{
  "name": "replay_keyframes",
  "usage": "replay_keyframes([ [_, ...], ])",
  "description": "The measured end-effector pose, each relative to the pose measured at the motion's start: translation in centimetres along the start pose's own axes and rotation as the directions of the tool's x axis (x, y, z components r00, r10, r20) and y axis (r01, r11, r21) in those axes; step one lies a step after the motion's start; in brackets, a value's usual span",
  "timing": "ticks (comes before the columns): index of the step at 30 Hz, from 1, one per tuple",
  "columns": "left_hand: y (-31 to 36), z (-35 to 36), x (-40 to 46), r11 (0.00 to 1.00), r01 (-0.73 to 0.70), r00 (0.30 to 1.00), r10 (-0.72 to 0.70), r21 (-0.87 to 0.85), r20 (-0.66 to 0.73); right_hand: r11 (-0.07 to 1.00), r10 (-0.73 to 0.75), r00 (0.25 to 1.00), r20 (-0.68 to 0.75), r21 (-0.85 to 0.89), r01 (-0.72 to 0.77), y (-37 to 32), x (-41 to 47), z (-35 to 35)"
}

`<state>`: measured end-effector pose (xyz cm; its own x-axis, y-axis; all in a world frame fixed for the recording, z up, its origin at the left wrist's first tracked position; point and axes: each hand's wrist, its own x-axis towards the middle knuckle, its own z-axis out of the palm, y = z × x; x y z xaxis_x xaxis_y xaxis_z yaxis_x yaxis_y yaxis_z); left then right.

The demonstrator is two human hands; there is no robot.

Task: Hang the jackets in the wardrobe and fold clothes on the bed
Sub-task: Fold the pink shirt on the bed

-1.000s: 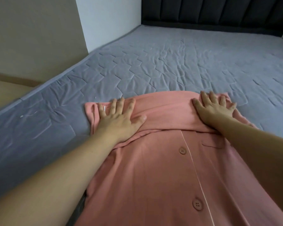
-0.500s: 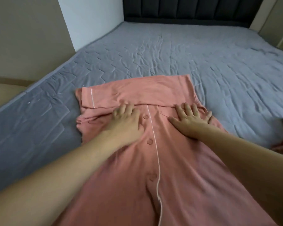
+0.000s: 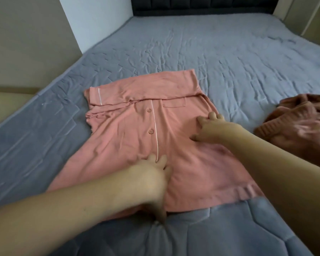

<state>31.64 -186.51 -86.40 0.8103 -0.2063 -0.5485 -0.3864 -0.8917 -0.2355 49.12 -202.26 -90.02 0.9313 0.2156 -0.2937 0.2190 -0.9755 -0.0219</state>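
A pink pajama shirt [image 3: 137, 145] lies flat on the bed [image 3: 229, 58], near the front edge. Its top part is folded down over the front, so a band of pink cloth sits across the top. A thin white line [image 3: 154, 126] runs down the middle of the shirt, with two pink buttons [image 3: 149, 121] just beside it. A small chest pocket [image 3: 174, 104] shows under the folded band.

The left hand [image 3: 151, 180] rests on the low middle of the shirt, right at the bottom of the white line. Its fingers look a little curled and blurry, so I cannot tell if its grip is on the cloth or just pressing. The right hand [image 3: 212, 129] rests on the right side of the shirt, close to its edge. Its fingers are bent and spread on the cloth, and its grip does not plainly pinch anything.

The bed has a gray quilted cover with many wrinkles. A brown knit sweater [image 3: 299, 124] lies in a heap on the bed, to the right of the shirt and apart from it. A dark padded headboard [image 3: 201, 5] stands at the far end. A white wall [image 3: 94, 19] is on the left.
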Motion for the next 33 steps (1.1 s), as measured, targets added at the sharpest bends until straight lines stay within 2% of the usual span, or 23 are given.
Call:
replay_keyframes([
  [2,0.7,0.5,-0.1,0.999,-0.008,0.997,0.011,0.043,-0.080,0.999,-0.031,0.999,-0.009,-0.017,0.031,-0.3,-0.4,-0.2],
  [4,0.0,0.1,0.6,1.000,0.000,0.993,-0.003,-0.020,-0.115,0.995,-0.068,0.997,-0.028,-0.069,0.066,-0.6,-0.9,-1.0],
  [6,-1.9,-0.6,1.6,0.974,0.022,0.994,-0.047,-0.225,-0.103,0.979,-0.116,0.993,0.021,-0.168,0.118,-1.0,-1.3,-2.0],
  [7,-3.2,-0.9,2.2,0.926,0.044,0.993,-0.081,-0.375,-0.083,0.977,-0.131,0.988,0.086,-0.155,0.144,-1.2,-1.5,-2.5],
  [8,-4.6,-1.0,2.7,0.844,0.072,0.989,-0.129,-0.531,-0.070,0.982,-0.147,0.975,0.167,-0.093,0.164,-1.4,-1.7,-2.8],
  [10,-7.4,-0.8,3.8,0.604,0.107,0.959,-0.273,-0.790,-0.079,0.980,-0.182,0.926,0.331,0.135,0.144,-1.7,-2.3,-3.2],
  [13,-10.3,-0.3,5.3,0.253,0.111,0.881,-0.472,-0.961,-0.022,0.900,-0.204,0.852,0.482,0.436,-0.031,-2.4,-3.9,-4.4],
  [15,-11.2,-0.1,6.2,0.091,0.127,0.855,-0.515,-0.988,0.062,0.921,-0.225,0.851,0.474,0.388,0.028,-3.3,-4.7,-4.9],
  [17,-11.4,0.0,7.4,0.034,0.101,0.851,-0.520,-0.994,0.068,0.979,-0.169,0.928,0.332,0.164,0.120,-5.0,-5.4,-4.0],
  [18,-11.4,0.0,8.0,0.068,0.099,0.848,-0.528,-0.993,0.048,0.988,-0.157,0.962,0.222,0.051,0.149,-5.9,-5.8,-3.0],
  [20,-11.6,-0.1,9.0,0.251,0.150,0.832,-0.554,-0.956,-0.015,0.967,-0.187,0.980,0.066,-0.164,0.195,-7.6,-6.2,-0.9],
  [22,-12.2,0.1,9.7,0.480,0.260,0.804,-0.588,-0.838,-0.088,0.950,-0.179,0.983,0.032,-0.256,0.181,-8.2,-6.1,-0.1],
  [23,-12.7,0.3,9.8,0.557,0.301,0.791,-0.599,-0.774,-0.123,0.941,-0.168,0.986,0.001,-0.297,0.161,-8.1,-5.8,-0.4],
  [25,-13.5,1.0,9.6,0.618,0.283,0.795,-0.579,-0.734,-0.181,0.897,-0.213,0.969,-0.122,-0.417,0.145,-7.3,-4.9,-1.5],
  [27,-14.3,1.6,9.0,0.628,0.164,0.871,-0.455,-0.760,-0.188,0.878,-0.272,0.945,-0.183,-0.449,0.166,-6.0,-3.7,-3.2],
  [28,-14.8,1.7,8.6,0.629,0.134,0.915,-0.375,-0.765,-0.148,0.888,-0.271,0.949,-0.162,-0.424,0.181,-5.6,-3.1,-4.3],
  [30,-16.0,1.4,7.2,0.662,0.193,0.958,-0.285,-0.724,-0.005,0.892,-0.204,0.978,-0.050,-0.421,0.164,-4.9,-1.5,-7.1],
  [33,-17.7,0.5,5.7,0.806,0.319,0.947,-0.292,-0.499,0.133,0.877,-0.033,0.999,-0.006,-0.479,0.026,-4.6,2.0,-10.4],
])
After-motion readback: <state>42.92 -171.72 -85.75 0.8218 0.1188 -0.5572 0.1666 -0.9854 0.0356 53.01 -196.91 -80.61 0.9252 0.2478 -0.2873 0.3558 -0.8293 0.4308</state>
